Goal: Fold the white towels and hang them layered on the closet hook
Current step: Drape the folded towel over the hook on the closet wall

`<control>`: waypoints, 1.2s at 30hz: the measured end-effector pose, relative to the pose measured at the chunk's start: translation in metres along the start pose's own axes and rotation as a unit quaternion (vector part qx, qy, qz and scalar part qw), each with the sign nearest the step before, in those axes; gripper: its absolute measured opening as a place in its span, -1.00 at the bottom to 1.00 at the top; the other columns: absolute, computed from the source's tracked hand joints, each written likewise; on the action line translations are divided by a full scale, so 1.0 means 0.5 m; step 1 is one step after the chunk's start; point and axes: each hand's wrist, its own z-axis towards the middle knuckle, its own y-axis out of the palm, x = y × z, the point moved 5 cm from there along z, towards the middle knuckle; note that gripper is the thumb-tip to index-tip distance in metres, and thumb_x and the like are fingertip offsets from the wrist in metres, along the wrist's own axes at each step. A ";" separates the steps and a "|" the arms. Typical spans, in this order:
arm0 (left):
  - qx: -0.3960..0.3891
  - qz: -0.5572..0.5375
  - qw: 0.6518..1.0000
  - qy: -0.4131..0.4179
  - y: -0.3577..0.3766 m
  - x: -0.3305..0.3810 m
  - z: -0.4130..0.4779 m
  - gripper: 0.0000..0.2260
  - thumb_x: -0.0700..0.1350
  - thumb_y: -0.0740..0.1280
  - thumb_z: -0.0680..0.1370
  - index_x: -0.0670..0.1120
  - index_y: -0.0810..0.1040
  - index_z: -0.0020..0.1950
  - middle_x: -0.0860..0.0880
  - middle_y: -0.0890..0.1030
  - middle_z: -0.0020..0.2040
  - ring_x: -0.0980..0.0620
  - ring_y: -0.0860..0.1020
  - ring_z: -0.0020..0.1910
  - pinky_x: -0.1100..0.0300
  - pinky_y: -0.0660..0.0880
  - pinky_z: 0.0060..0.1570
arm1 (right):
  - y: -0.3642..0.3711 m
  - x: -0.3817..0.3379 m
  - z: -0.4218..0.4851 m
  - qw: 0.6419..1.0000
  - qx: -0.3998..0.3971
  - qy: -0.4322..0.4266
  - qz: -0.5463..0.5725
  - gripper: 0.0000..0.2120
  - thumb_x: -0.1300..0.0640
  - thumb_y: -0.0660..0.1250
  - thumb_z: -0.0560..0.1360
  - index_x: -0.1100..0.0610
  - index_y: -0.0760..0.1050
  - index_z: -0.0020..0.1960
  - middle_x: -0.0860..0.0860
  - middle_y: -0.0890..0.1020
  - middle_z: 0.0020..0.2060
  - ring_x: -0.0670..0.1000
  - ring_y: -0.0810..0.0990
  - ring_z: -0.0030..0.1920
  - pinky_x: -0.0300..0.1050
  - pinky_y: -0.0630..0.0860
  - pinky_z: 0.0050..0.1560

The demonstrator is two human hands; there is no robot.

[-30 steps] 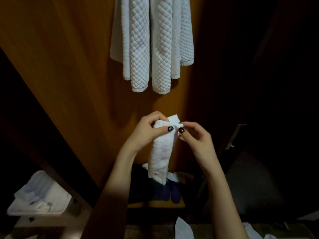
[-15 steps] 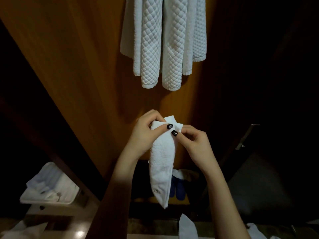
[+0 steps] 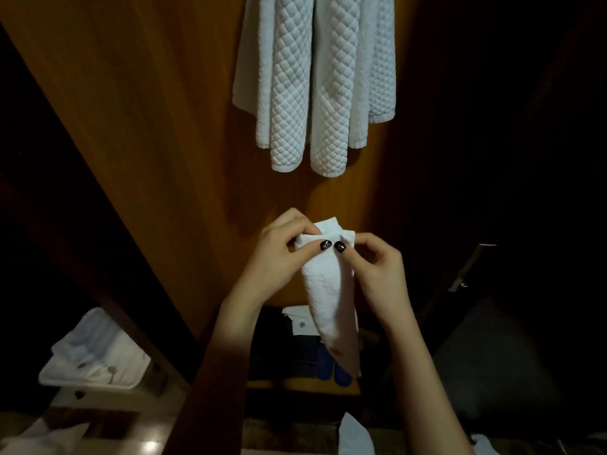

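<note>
- Nearest, at the bottom edge, a white cloth (image 3: 355,435) pokes out of the dark. I cannot tell whether it is another towel waiting its turn.
- At the near left sits a white tray (image 3: 88,384) with pale small items too dim to name. It is well apart from the work.
- The 2 hands meet at the middle. The left hand (image 3: 279,254) has its fingers curled round the top of the small folded towel (image 3: 328,297), thumb on the front. The right hand (image 3: 377,270) pinches the top right corner between thumb and forefinger.
- The towel hangs from that grip as 1 narrow strip, held in the air in front of the closet. Holding it by the top probably lets its own weight pull the fold straight while the corners are matched.
- Below and beyond it, low in the closet, lie blue slippers (image 3: 333,369) and a dark bundle with a white label (image 3: 300,323). The strip's tail covers part of them.
- A metal handle (image 3: 471,267) shows far right, out of the way.
- Farther up, against the wooden panel (image 3: 147,142), the quilted hung towels (image 3: 315,87) drape in several layers. The hook is above the frame, unseen.
- Only bare panel shows between the hands and those towels. The hung layers likely cover the hook, so the strip must go over them.
</note>
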 end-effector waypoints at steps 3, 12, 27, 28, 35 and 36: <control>-0.017 0.010 1.000 0.023 0.005 0.012 0.003 -0.88 -0.18 0.40 0.51 -0.18 0.55 -0.20 0.00 0.50 -0.17 0.02 0.49 -0.18 0.19 0.36 -0.23 | -0.005 -0.003 -0.003 1.000 0.025 -0.010 0.011 -0.92 0.20 0.39 0.54 0.08 0.65 -0.07 0.00 0.69 -0.10 -0.02 0.65 0.01 -0.12 0.55 0.03; 0.011 0.001 0.999 0.041 0.007 0.033 0.002 -0.82 -0.17 0.41 0.48 -0.15 0.45 -0.25 -0.05 0.47 -0.15 0.00 0.47 -0.18 0.20 0.36 -0.21 | -0.008 -0.019 -0.001 0.999 -0.008 -0.035 -0.019 -0.88 0.21 0.35 0.56 0.09 0.66 -0.06 0.00 0.65 0.03 -0.10 0.61 0.08 -0.27 0.49 0.05; 0.001 -0.153 0.987 -0.040 -0.001 0.009 0.011 -0.75 -0.18 0.47 0.40 0.07 0.48 -0.07 0.10 0.59 -0.07 0.18 0.58 -0.10 0.32 0.47 -0.13 | -0.010 -0.024 0.017 0.999 -0.010 -0.004 0.044 -0.93 0.27 0.45 0.47 0.25 0.57 -0.15 0.09 0.59 -0.29 -0.01 0.53 -0.21 -0.14 0.45 -0.15; -0.007 -0.201 0.978 -0.054 0.003 0.002 0.008 -0.64 -0.19 0.48 0.40 0.12 0.48 0.08 0.08 0.60 0.04 0.17 0.59 0.01 0.30 0.50 -0.06 | -0.010 -0.028 0.021 0.999 0.008 -0.004 0.050 -0.92 0.26 0.46 0.47 0.22 0.57 -0.17 0.08 0.57 -0.31 0.00 0.51 -0.22 -0.11 0.43 -0.16; 0.017 -0.273 0.961 -0.041 0.044 -0.008 -0.014 -0.48 -0.39 0.30 0.54 0.16 0.43 0.32 0.26 0.49 0.33 0.16 0.41 0.39 0.24 0.39 0.32 | -0.012 -0.068 0.077 0.996 0.065 -0.008 0.064 -0.83 0.23 0.48 0.46 0.14 0.53 -0.26 -0.04 0.59 -0.40 -0.08 0.54 -0.32 -0.23 0.48 -0.28; 0.030 -0.255 0.966 -0.037 0.038 -0.008 -0.007 -0.55 -0.40 0.29 0.54 0.11 0.53 0.23 0.28 0.59 0.20 0.22 0.49 0.29 0.32 0.43 0.23 | -0.011 -0.074 0.081 0.996 0.065 -0.008 0.056 -0.81 0.21 0.47 0.47 0.15 0.51 -0.27 -0.01 0.56 -0.40 -0.06 0.51 -0.32 -0.23 0.44 -0.29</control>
